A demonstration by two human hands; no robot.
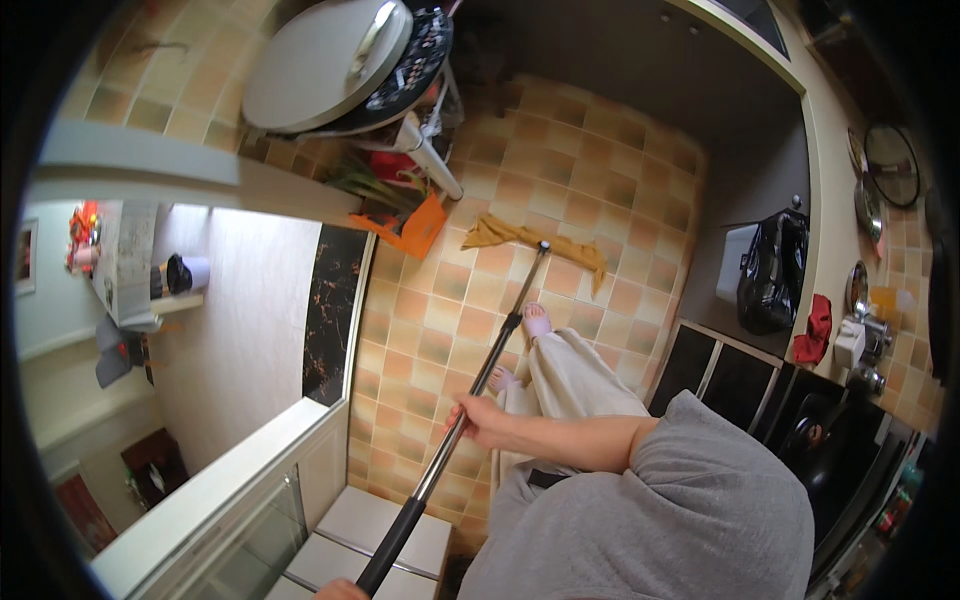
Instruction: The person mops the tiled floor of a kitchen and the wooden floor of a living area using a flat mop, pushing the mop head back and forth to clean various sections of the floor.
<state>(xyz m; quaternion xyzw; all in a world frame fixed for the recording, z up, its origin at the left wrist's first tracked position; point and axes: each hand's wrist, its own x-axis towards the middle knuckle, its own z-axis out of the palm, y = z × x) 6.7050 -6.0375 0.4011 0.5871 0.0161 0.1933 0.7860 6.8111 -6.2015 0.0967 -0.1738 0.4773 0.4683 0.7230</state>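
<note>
My right hand (476,420) is closed around the metal pole (444,466) of a floor mop. At the bottom edge my left hand (341,590), mostly cut off by the frame, grips the pole's black handle (391,541). The pole slants up and to the right to a mustard-brown cloth (501,231), which lies spread across the mop's head on the tiled floor (517,176). The cloth hides most of the head. Just below it are my feet in pale pink sandals (536,321).
An orange bag (420,229) with leafy greens stands left of the cloth, beneath a round-lidded electric appliance (322,67) on a stand. A black plastic bag (772,274) hangs from a cabinet at right. White drawers (382,517) and a glazed door panel (247,525) stand at lower left.
</note>
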